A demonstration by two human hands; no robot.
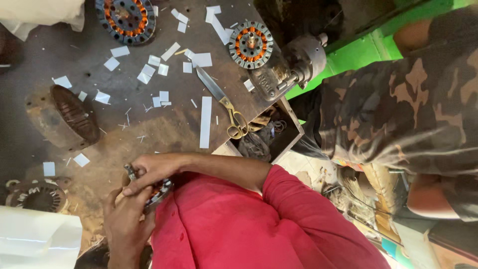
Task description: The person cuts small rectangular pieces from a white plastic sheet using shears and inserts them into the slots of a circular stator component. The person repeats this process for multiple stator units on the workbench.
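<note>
Red cloth fills the bottom of the view. Just left of it, both hands clasp a small stator against the cloth: the left hand cups it from below, fingers curled, and the right hand closes over its top. Scissors, paper scraps and two more wound stators lie on the worn table. A camouflage sleeve shows at right.

Both hands close on a stator at the table edge, the right hand over it, the left hand under. Beyond the fingers lie paper slips and scissors; another stator sits farther off, perhaps touching a motor housing
</note>
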